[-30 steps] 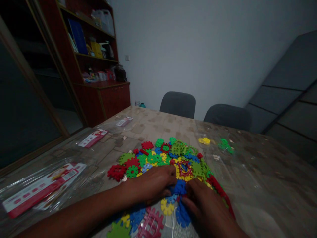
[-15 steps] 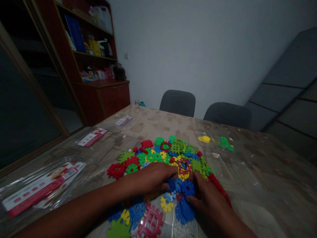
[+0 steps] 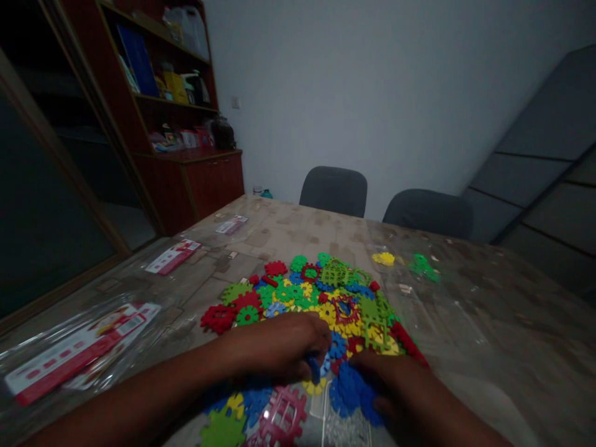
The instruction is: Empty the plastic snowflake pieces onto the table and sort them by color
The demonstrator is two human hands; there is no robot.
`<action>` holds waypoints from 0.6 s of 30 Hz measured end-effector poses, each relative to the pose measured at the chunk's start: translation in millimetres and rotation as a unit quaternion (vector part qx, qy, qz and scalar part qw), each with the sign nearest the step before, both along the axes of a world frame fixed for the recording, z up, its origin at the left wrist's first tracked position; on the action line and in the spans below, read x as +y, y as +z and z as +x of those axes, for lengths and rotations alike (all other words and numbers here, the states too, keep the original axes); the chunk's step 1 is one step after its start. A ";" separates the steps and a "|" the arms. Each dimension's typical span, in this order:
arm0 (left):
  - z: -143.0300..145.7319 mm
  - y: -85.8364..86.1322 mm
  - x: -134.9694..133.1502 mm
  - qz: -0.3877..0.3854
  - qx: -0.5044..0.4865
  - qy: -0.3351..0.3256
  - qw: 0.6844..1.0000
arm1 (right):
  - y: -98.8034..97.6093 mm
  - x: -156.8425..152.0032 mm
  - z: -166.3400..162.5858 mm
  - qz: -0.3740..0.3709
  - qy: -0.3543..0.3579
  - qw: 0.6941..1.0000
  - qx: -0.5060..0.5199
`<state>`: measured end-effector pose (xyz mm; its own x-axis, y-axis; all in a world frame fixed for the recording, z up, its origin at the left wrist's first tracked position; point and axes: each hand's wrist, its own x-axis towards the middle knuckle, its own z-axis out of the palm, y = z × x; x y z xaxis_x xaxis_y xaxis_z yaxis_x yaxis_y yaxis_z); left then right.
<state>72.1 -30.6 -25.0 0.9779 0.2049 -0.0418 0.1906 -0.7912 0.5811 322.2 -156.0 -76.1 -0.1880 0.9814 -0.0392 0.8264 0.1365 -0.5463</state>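
Dim room in the head view, with a pale wall (image 3: 395, 99) and two grey chairs behind a desk (image 3: 274, 230) in patterned brown. Big messy heap of gear pieces (image 3: 305, 288) sits in the middle, reds, greens, yellows and blues all jumbled, spilling toward the near edge.

As for how far along things are, I'd say partway at best. Quite a few blue pieces (image 3: 345, 388) are bunched up beside the right hand (image 3: 395, 379), but there's more blue scattered through the heap, and the other colors there look pretty mixed. One yellow bunch (image 3: 383, 259) and a green bunch (image 3: 424, 267) lie off on their own at the far right, so a bit of it is separated.

Left hand (image 3: 293, 347) has its fingers (image 3: 321, 335) curled in, pinching what looks like a dark blue piece (image 3: 313, 369). Right fingers are half bent around the blue bunch, thumb apart; too dark and blurry to tell if they're really gripping. Labelled clear packaging (image 3: 88, 351) lies on the left.
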 end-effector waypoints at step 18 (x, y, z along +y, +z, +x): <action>1.8 -5.9 0.5 0.034 0.052 0.048 0.997 | 4.4 12.4 -3.0 -0.047 0.045 0.997 0.034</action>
